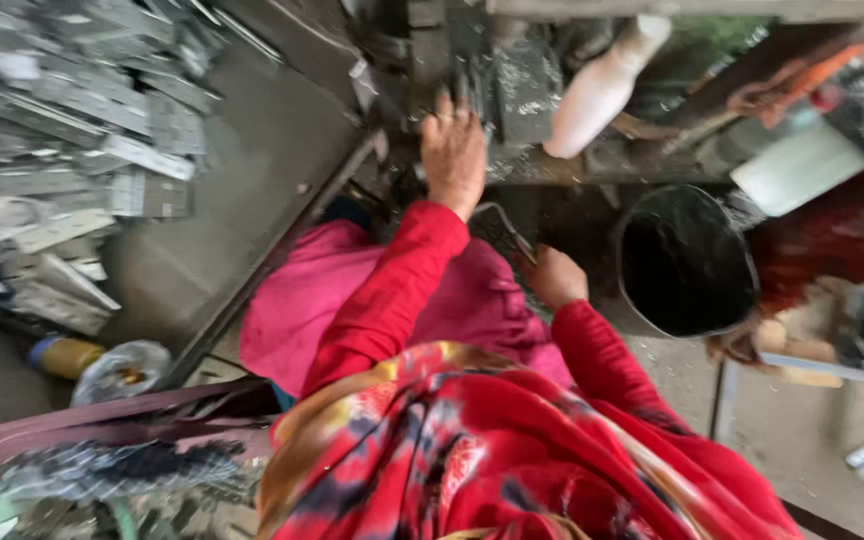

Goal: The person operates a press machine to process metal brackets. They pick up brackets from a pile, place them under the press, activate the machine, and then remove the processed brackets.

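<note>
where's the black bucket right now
In the head view the black bucket sits right of centre, just right of the right hand and below the white bottle.

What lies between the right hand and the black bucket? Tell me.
Little: in the head view, the right hand and the black bucket are parted only by a narrow strip of dark, gritty floor; nothing else shows there through the blur.

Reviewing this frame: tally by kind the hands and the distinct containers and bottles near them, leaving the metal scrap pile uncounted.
Hands: 2, left hand on the grey machine, right hand by a thin metal piece
Black bucket: 1
White bottle: 1
Yellow bottle: 1
Total: 5
</note>
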